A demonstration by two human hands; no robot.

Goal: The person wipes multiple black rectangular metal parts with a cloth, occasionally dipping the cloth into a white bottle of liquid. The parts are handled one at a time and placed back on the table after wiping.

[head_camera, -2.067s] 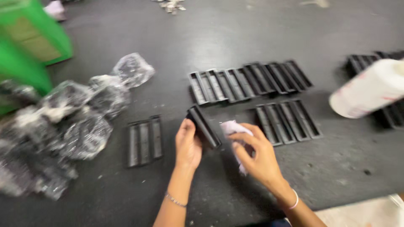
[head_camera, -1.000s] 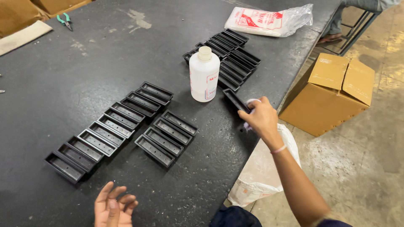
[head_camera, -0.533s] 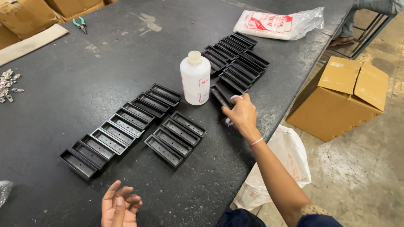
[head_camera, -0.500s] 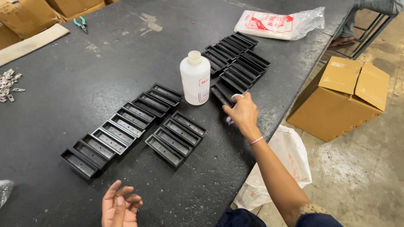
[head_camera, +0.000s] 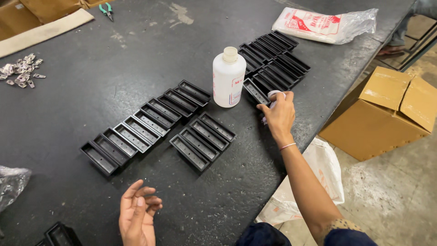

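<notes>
Dark table (head_camera: pixel 91 91) w/ rows of black trays (head_camera: pixel 150 123), more trays (head_camera: pixel 273 57) at far edge, white bottle (head_camera: pixel 228 77) btw them, plastic bag (head_camera: pixel 323 25), pliers (head_camera: pixel 106 9), metal bits (head_camera: pixel 20 70), cardboard strip (head_camera: pixel 43 32).

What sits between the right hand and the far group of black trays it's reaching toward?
Nothing visible. The right hand, with a pale cloth in its fingers, already rests against the nearest tray of the far group. The white bottle stands just left of it, beside the path, not in it.
</notes>
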